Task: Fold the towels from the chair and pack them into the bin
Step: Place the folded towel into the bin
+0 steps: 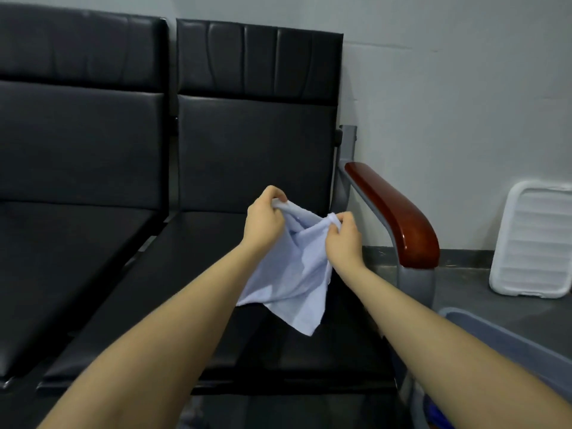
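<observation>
Left hand (263, 219) and right hand (343, 235) each pinch a top corner of a pale towel (294, 274) above a black chair (247, 168).

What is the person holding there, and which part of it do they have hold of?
A light blue towel, pinched along its top edge: the left hand grips one upper corner, the right hand the other, and the rest hangs over the chair seat.

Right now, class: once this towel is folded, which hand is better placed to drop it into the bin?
Probably the right hand: the bin sits on its side; the left hand would cross over the towel.
</observation>
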`<state>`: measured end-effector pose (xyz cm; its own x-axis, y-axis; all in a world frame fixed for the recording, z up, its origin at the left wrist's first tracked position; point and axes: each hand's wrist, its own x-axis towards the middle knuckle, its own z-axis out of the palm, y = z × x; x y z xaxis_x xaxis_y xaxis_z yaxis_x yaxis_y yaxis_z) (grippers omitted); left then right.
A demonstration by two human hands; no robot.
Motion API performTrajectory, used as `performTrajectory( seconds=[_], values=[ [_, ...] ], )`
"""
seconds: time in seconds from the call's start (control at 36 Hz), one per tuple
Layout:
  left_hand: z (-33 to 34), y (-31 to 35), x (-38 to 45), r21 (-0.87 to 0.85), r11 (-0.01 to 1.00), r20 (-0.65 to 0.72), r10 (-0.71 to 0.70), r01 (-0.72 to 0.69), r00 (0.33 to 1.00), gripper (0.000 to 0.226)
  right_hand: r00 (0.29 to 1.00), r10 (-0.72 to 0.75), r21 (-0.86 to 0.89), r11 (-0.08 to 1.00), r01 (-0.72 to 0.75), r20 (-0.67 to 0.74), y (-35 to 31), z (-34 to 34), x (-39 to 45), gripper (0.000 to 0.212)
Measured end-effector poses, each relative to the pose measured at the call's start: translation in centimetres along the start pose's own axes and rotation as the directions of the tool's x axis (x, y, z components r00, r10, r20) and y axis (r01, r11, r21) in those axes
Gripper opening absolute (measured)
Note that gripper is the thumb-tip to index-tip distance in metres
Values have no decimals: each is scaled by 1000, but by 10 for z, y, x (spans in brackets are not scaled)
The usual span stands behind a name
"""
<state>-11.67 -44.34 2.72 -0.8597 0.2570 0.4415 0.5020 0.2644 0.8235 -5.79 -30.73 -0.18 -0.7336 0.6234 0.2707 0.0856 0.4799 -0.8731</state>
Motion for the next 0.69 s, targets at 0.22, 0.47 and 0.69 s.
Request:
performTrajectory(
  seconds=[0.22,0.47,0.69],
  values=[
    [-29,44,11,-127,991,-194,21,-47,981,23,984,-163,41,985,166,-73,-52,-28,-11,8],
    [-55,91,21,-131,985,-303,69,-114,950,27,935,-288,-58,958,282,-208,-99,-59,-7,16],
    [-74,128,35,-178,976,-407,41,-123,912,28,926,-234,70,961,266,-296,-139,-85,8,43]
  ],
)
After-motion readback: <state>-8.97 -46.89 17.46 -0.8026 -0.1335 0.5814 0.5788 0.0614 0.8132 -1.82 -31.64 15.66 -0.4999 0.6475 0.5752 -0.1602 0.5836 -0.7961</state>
